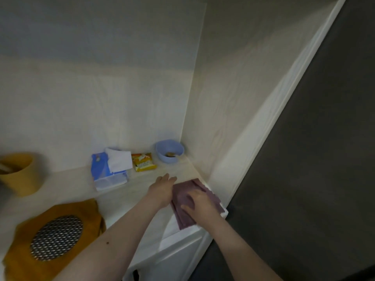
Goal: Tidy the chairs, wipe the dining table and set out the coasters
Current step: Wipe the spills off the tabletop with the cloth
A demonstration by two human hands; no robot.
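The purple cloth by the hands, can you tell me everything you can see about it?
The purple cloth is dull mauve, soft-looking fabric, folded into flat layers whose edges fan out at the far side. It lies at the right end of the pale wood-look counter, reaching its white front edge. The right hand rests on top with fingers curled onto it. The left hand lies flat alongside, at its left edge.

Two hands are showing, the left hand (163, 186) and the right hand (199, 202). One purple cloth (183, 197), one tissue pack (108, 171), one snack packet (143, 164), one blue bowl (169, 151), one yellow cup (19, 173), and one round metal trivet (57, 237) are lying across the lower frame.
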